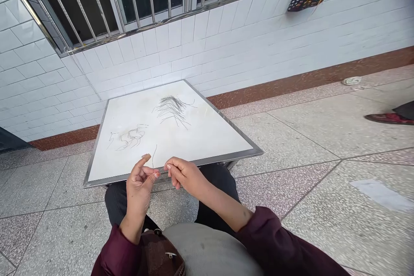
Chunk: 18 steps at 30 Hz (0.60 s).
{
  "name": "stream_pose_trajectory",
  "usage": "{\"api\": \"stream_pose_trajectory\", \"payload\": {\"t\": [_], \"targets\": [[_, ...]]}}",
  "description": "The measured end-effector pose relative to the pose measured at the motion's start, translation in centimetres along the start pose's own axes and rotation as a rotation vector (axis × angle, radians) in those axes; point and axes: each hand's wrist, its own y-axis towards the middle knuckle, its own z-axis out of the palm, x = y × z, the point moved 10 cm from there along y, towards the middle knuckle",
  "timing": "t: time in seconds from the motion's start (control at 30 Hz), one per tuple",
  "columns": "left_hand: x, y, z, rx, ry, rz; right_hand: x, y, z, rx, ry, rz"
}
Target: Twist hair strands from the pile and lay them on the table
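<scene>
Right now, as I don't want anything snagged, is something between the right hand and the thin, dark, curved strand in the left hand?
Nothing visible stands between the bare right hand and the free upper part of the thin, dark, curved strand pinched in the bare left hand; beyond them lies the grey-edged white tabletop.

Between thumb and finger of my left hand point(139, 187) I have one thin, dark strand point(153, 157), standing nearly upright with a slight bend. Beyond that hand and to its right lies a dense heap of similar strands point(171, 105), ends splaying out; nearer, just past my fingertips, lie sparser, curlier strands point(131, 138), loosely scattered.
</scene>
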Motion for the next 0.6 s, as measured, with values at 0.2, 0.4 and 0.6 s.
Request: {"api": "stream_pose_trajectory", "payload": {"t": [0.2, 0.4, 0.6], "targets": [[0.8, -0.2, -0.4, -0.112, -0.270, -0.021, -0.1, -0.4, 1.0, -0.144, 0.384, 0.021], [1.1, -0.6, 0.3, -0.145, -0.475, -0.095, 0.2, -0.9, 2.0, -0.150, 0.619, 0.050], [0.9, -0.8, 0.7, -0.196, -0.549, -0.110, 0.1, -1.2, 3.1, -0.096, 0.798, 0.115]]}}
